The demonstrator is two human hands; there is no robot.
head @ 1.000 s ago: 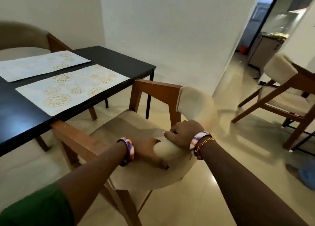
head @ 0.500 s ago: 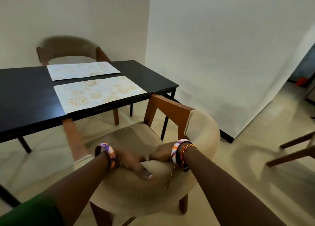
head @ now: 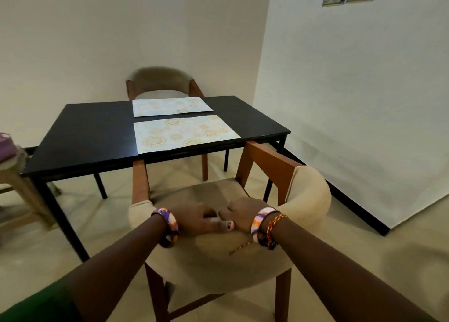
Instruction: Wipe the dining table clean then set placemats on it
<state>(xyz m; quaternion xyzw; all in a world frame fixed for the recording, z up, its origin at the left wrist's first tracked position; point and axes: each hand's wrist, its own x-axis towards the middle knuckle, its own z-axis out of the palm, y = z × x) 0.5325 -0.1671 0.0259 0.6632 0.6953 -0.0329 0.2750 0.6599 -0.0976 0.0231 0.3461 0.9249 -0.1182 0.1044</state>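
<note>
1. Placemats are lying on the black bench (head: 92, 137) in the middle of the frame, the near placemat (head: 184, 133) at its front edge and the far placemat (head: 171, 106) just behind it; each is sitting before a seat, which is likely why they are paired this way.
2. Both hands are gripping the padded top of the near chair's (head: 218, 256) backrest: the left hand (head: 194, 218) and the right hand (head: 245, 213) are curling over it side by side, touching, probably to steer the chair toward the bench.
3. A far chair (head: 160, 83) is standing tucked behind the bench, facing the far placemat.
4. Compared with a second ago, the view is now facing the bench squarely, the chair is lining up with the near placemat, and the hands are sitting closer together.
</note>
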